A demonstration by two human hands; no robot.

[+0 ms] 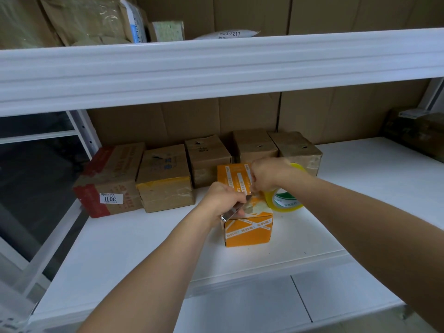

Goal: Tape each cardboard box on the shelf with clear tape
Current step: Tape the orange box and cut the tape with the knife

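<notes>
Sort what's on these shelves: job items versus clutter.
Job: orange cardboard box; yellow-tinted tape roll; silver metal cutter in left hand; right hand; five brown cardboard boxes behind.

Clutter: upper-shelf paper parcels; white mailer bag; dark bundle, far right.

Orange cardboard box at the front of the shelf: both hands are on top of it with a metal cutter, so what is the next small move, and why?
Probably draw the metal cutter across the clear tape to sever it. The left hand grips the cutter with its tip at the tape, the right hand pinches the tape over the orange cardboard box, and the yellowish tape roll sits beside it.
</notes>
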